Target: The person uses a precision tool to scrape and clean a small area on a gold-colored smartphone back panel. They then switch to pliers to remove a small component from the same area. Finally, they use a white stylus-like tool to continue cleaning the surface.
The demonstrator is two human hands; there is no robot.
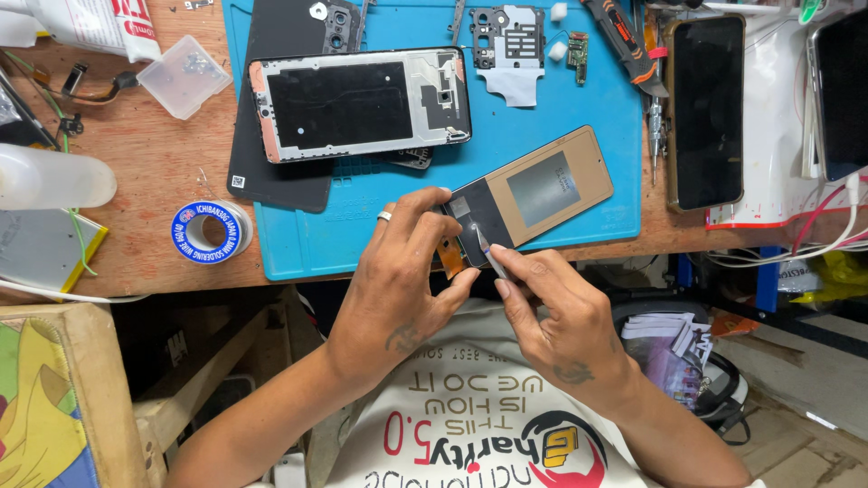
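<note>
So the person is sitting at a wooden workbench (163,172) with a blue repair mat (561,154) on it, and both hands are working on a phone screen panel (533,190) that's lying face down at the near edge of the mat, tilted so its far end is pointing up to the right. The back of the panel is looking coppery brown with a grey square in the middle.

The left hand (407,271) is clamping the near-left corner of the panel, thumb underneath and fingers curling over the top edge, with a ring showing on one finger. The right hand (551,312) is just beside it, pinching a thin metal tool (488,258) whose tip is pressing on the dark near end of the panel. Could be tweezers or a small blade, kinda hard to tell from this angle. An orange flex ribbon (450,258) is poking out from under the panel between the two hands.

Further back on the mat a phone frame (362,104) is lying with its inside facing up, sitting on top of a dark back cover (280,172). Off to the right a black phone (705,113) is resting screen up. On the left of the bench a spool of solder wire (208,232) is sitting near a clear plastic box (185,77).
</note>
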